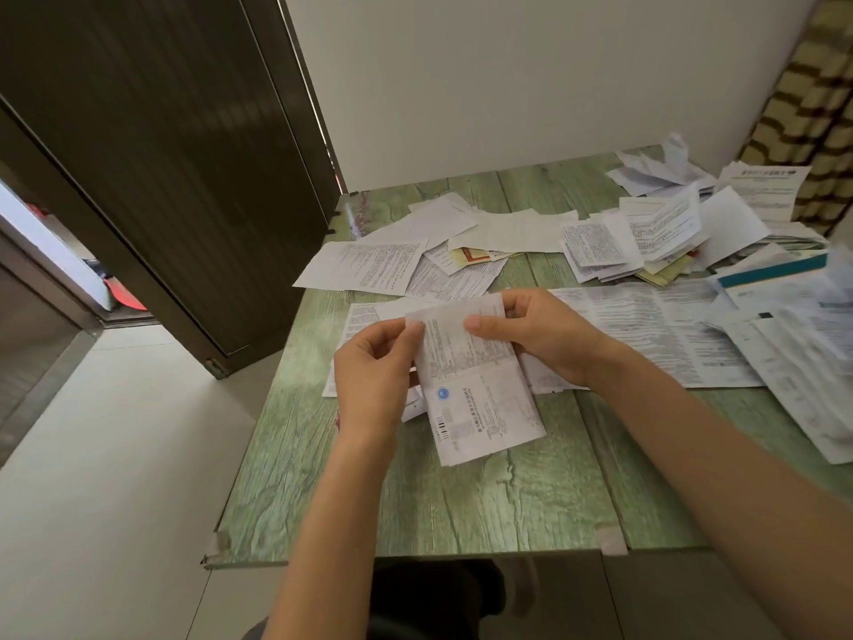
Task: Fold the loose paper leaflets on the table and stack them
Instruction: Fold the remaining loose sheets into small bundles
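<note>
A narrow white printed leaflet (480, 390) with a blue round logo is held just above the green wood-grain table (484, 501), its top end bent over. My left hand (374, 371) pinches its upper left edge between thumb and fingers. My right hand (540, 334) pinches its upper right part, thumb on top. A long unfolded printed sheet (664, 330) lies flat behind the hands. Loose leaflets (415, 261) are scattered across the far side, and a heap of folded leaflets (646, 237) sits at the back right.
More papers (803, 358) spread along the right edge, one with a teal stripe (771, 270). A dark door (161, 177) stands open at the left, a white wall (507, 85) behind the table, a patterned curtain (812, 108) at the right.
</note>
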`<state>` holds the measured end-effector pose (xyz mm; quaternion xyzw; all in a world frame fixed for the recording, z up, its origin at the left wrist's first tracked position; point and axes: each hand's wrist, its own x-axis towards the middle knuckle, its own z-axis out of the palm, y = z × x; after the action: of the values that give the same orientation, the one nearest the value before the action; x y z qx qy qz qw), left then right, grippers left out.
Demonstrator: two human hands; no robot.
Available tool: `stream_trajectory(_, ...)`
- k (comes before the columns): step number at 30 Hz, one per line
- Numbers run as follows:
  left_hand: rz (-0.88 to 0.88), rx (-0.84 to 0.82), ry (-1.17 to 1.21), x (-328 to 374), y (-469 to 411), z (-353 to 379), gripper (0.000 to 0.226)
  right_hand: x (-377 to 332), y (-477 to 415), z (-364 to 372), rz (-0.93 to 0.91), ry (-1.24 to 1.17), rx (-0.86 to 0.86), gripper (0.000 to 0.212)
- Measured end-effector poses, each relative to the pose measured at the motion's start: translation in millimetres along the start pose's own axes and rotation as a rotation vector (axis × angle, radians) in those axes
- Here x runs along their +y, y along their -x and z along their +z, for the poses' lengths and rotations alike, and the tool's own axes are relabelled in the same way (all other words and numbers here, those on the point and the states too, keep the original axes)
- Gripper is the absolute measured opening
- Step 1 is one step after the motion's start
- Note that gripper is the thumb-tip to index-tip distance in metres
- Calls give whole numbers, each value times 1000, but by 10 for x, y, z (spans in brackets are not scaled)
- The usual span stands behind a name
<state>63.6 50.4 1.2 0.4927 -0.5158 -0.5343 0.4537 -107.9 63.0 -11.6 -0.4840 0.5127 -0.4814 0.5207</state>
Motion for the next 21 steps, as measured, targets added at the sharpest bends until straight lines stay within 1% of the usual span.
stream_trajectory(8,33,73,-62,-52,-35,25,10,-8,-2,25,-6,7,3,7)
stream_trajectory(17,3,54,-53,-40,-40,33,13,7,-17,8,-22,1,35,13)
stream_trajectory(19,-22,15,-38,-31,-34,33,13,7,-19,6,-38,6,60,15)
stream_trajectory(21,-77,-81,-43,-15,-5,42,9,8,-28,8,-55,-23,116,15)
